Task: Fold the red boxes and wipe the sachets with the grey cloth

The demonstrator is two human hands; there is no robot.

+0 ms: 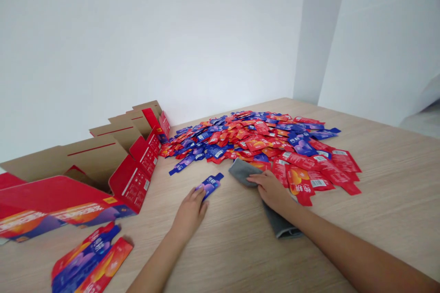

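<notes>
My left hand (pixel 190 213) grips the near end of a blue sachet (pixel 210 185) with a purple print, low over the table. In my right hand (pixel 270 187) is a folded grey cloth (pixel 243 171), pinched near its upper end. The cloth's lower part (pixel 280 222) hangs out beneath my wrist and rests against the tabletop. Just beyond my right hand spreads a big heap of red and blue sachets (pixel 257 142). One blue sachet (pixel 184 164) lies at the heap's left edge, nearer my left hand.
Several open red cardboard boxes (pixel 134 183) stand in a row on the left, flaps raised. Some red and blue sachets (pixel 91 261) lie together in front of the nearest box. The wooden table (pixel 385 165) meets a white wall (pixel 206 41) at the back.
</notes>
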